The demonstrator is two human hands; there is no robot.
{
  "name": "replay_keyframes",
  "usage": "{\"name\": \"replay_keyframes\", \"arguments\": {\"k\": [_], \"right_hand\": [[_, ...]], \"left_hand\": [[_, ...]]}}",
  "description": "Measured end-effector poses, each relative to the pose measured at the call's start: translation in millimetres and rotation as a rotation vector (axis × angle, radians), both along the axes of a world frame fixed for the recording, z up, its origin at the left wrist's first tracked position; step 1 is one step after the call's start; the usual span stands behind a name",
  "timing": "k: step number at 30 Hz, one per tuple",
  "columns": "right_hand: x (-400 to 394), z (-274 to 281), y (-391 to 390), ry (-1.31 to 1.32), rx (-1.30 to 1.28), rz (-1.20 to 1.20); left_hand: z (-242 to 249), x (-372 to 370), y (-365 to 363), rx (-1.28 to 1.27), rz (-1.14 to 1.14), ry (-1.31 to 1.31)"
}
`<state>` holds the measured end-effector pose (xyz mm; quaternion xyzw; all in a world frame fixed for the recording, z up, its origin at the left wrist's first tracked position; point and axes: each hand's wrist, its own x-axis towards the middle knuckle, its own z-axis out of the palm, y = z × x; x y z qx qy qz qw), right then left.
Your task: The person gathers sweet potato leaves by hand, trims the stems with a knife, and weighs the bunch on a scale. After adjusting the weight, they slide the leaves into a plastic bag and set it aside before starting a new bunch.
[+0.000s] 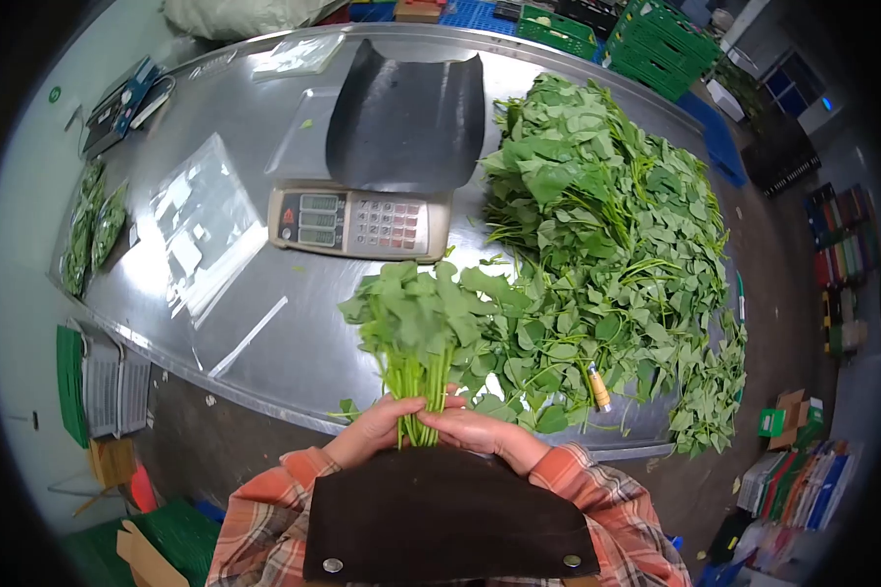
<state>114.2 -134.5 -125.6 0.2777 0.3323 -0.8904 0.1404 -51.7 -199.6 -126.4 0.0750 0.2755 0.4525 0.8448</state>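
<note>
A bunch of leafy green stems [416,323] stands upright before me, leaves up and cut ends down near the apron. My left hand [380,427] is closed round the stems from the left. From the right, my right hand [468,428] holds the same stems, its thumb against them and its fingers partly hidden behind. Beyond the bunch sits a weighing scale [362,223] with a dark curved tray [406,117] on top. To the right lies a large heap of the same greens [617,225]. A yellow-handled tool [598,387] rests by the heap's near edge.
The metal table [294,342] bears clear plastic bags [206,225] and a pale strip [249,337] on its left. Bagged greens [93,230] lie at the far left edge. Green crates [656,49] stand behind the table; folders and boxes are on the floor at right.
</note>
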Motion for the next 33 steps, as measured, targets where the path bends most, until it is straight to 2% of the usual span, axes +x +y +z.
{"name": "replay_keyframes", "arguments": {"k": [1,2,4,6,8,10,12,14,16,18,20,21,23,24,25,27,29,30,33], "right_hand": [[1.2,-1.8,2.7,0.037,0.058,0.051],[2.2,4.0,16.2,0.035,0.347,0.356],[8.7,-9.9,8.5,0.174,0.543,0.28],[16.3,-25.2,-0.9,0.163,0.596,0.115],[25.0,-24.8,3.5,0.123,0.618,0.215],[36.1,-36.5,2.3,0.144,0.633,0.168],[47.0,-28.8,5.9,0.054,0.666,0.086],[61.2,-28.0,8.8,-0.014,0.732,-0.16],[73.5,-6.6,23.9,-0.112,0.807,-0.305],[92.5,14.2,47.2,-0.106,0.789,-0.646],[117.4,30.6,81.5,-0.147,0.855,-0.883],[131.3,39.3,103.2,-0.179,0.935,-0.965],[151.9,45.9,151.3,-0.302,1.251,-1.075],[156.8,48.5,176.6,-0.412,1.532,-1.063],[163.5,52.9,202.6,-0.445,1.708,-0.952],[156.2,47.0,247.9,-0.437,1.919,-0.944],[150.8,24.6,286.1,-0.514,2.012,-0.779],[150.1,19.0,298.3,-0.55,2.052,-0.693],[165.1,34.5,311.9,-0.475,1.939,-0.533]], "left_hand": [[20.5,-3.3,6.2,0.011,0.025,0.188],[29.9,-7.1,14.6,0.099,0.071,0.275],[44.9,-13.2,38.3,0.308,0.155,0.427],[105.3,-25.4,81.2,0.438,0.246,0.651],[131.6,-45.5,132.8,0.567,0.355,1.024],[153.5,-67.7,188.3,0.615,0.557,1.344],[179.1,-76.4,241.4,0.473,0.678,1.424],[156.8,-129.8,305.0,0.536,0.652,1.397],[128.4,-150.1,351.3,0.557,0.695,1.888],[34.1,-206.9,378.3,0.415,0.405,2.257],[40.0,-171.9,361.6,-0.03,-0.09,2.493],[32.6,-170.3,360.8,-0.037,-0.093,2.509],[30.2,-171.6,371.9,-0.055,-0.152,2.488],[35.1,-177.6,375.5,-0.068,-0.21,2.449],[40.4,-180.3,375.9,-0.083,-0.268,2.409],[49.3,-173.2,362.4,0.255,0.074,2.497],[57.5,-157.6,346.7,0.645,0.413,2.5],[64.1,-142.6,337.3,0.783,0.407,2.477],[94.1,-80.2,302.8,1.155,0.317,2.369]]}}
